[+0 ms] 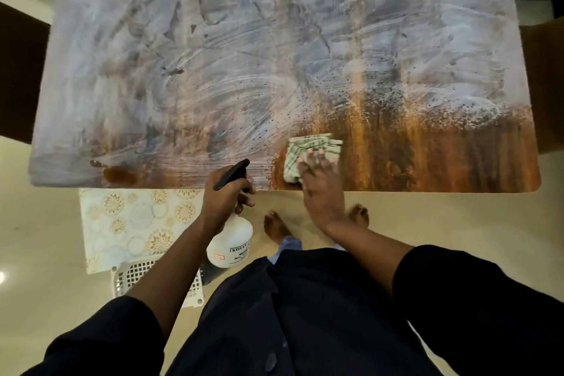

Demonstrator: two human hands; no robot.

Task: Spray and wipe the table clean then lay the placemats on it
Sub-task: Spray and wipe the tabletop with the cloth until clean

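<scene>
Left hand grips spray bottle off table's near edge | right hand flat on cloth, nearer the white film spreading ahead and leftward | placemats on floor, left of both hands

Soft even light, wide-angle bowing, slight blur

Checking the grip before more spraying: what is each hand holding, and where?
The left hand grips the spray bottle at its neck, below the black trigger head. The right hand presses flat on the cloth, gripping nothing.
</scene>
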